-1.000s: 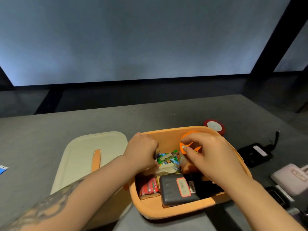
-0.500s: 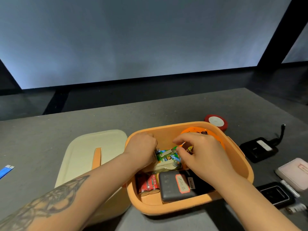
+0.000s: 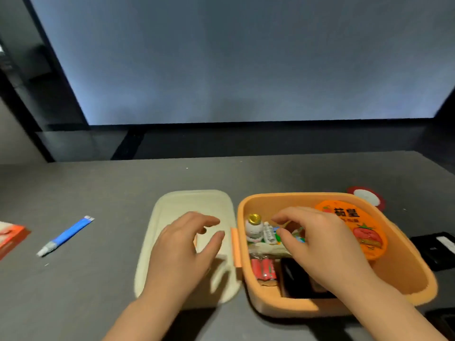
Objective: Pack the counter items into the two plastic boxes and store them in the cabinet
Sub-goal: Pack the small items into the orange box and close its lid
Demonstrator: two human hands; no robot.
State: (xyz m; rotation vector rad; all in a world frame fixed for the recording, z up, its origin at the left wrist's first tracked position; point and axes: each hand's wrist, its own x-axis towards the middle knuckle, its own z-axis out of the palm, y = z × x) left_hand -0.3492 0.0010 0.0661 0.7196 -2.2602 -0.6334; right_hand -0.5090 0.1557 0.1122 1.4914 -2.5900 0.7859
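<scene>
Orange box [image 3: 403, 274] sits open on the desk [image 3: 98, 291] at right, with the cream box [image 3: 172, 210], lid on, touching its left side. Packing looks to be the step in hand. The right hand [image 3: 317, 244] hovers inside the orange box over the contents, fingers loosely curved and pinching nothing that I can see. The left hand [image 3: 184, 249] hangs over the cream lid, fingers relaxed and apart, holding nothing.

Inside the orange box I count one round orange snack tub [image 3: 362, 232], one small gold-capped bottle [image 3: 253, 230], one red packet [image 3: 264, 268], one dark flat device [image 3: 295, 279], and some wrappers too jumbled to count.

On the desk lie one blue tube [image 3: 66, 235], one red-orange pack [image 3: 9, 237] at the left edge, one red-rimmed disc [image 3: 366, 196] and one black device [image 3: 438, 249] at right. Next, I judge, a hand must reach out to one of these and carry it in.
</scene>
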